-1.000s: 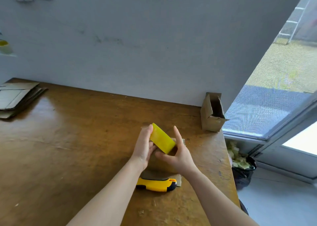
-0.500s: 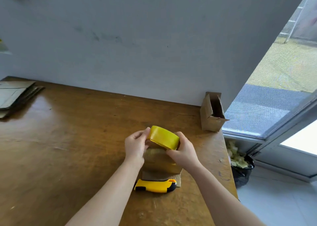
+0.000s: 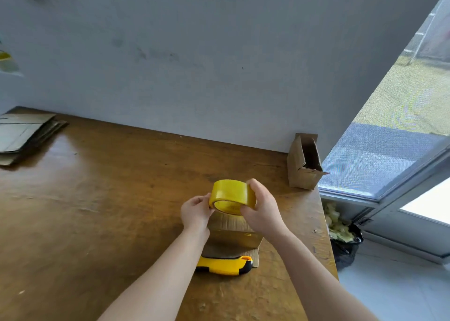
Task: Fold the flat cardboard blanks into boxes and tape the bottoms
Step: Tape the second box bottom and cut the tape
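Head view: right hand point(image 3: 264, 211) curled round the yellow tape roll point(image 3: 230, 191), left hand point(image 3: 196, 211) in a pinch on its edge.

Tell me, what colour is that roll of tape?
Yellow; the tape roll shows clearly in the head view.

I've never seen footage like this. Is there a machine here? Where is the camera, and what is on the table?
No machine: these are a person's two bare arms, filmed by a wide camera worn on the head, looking down. The right hand grips a yellow tape roll; the left hand pinches the roll's edge. Below them a small cardboard box sits on the wooden table, with a yellow utility knife nearer the person. Flat cardboard blanks lie stacked far left; an open folded box sits by the wall.
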`<state>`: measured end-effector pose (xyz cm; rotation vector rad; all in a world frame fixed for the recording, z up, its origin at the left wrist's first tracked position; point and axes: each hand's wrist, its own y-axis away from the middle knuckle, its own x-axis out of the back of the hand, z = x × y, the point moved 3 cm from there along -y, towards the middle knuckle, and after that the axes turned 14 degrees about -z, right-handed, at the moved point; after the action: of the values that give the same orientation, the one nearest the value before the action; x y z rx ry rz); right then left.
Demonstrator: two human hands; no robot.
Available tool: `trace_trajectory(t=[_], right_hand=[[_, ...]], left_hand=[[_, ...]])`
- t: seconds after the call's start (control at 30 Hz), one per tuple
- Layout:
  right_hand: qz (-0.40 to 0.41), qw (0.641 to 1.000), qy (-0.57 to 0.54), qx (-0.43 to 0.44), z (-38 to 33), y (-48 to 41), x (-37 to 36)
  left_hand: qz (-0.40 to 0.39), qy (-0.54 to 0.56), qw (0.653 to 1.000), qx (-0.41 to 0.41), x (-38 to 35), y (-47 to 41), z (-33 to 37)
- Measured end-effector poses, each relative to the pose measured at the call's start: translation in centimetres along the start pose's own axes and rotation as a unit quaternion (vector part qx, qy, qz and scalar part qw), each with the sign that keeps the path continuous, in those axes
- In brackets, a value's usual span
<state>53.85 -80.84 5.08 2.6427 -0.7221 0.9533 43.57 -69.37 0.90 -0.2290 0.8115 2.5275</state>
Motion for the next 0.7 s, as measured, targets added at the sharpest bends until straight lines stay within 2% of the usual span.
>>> trace_trajectory(t=[0.23,0.33,0.4,0.5,0.57,0.63,0.7], right_hand=[[-0.017,0.997,0.078,-0.017,1.4,0.1,1.1],[-0.02,0.991,0.128,-0.015,1.2,-0.1,1.4],[-0.042,0.992,0.122,-0.006,1.0,-0.3,1.4],[-0.076,0.996,0.035,-0.008,0.9,-0.5,1.7],[-0.076,0.995,-0.066,-0.026,0.9,-0.6,2.0],[-0.068,0.982,-0.167,-0.057,1.1,-0.7,2.3],[-0.06,0.973,-0.209,-0.072,1.0,-0.8,2.2]], left_hand=[[-0.004,0.047,0.999,-0.004,0.2,0.1,-0.4],[0.007,0.028,0.999,-0.035,0.0,0.3,-0.9],[0.013,-0.002,0.998,-0.065,0.2,0.2,-1.2],[-0.008,-0.031,0.994,-0.1,0.5,0.2,-1.2],[-0.021,-0.036,0.993,-0.112,0.6,0.3,-1.2],[-0.008,-0.049,0.993,-0.106,0.5,0.3,-1.1],[0.006,-0.047,0.994,-0.094,0.4,0.3,-1.0]])
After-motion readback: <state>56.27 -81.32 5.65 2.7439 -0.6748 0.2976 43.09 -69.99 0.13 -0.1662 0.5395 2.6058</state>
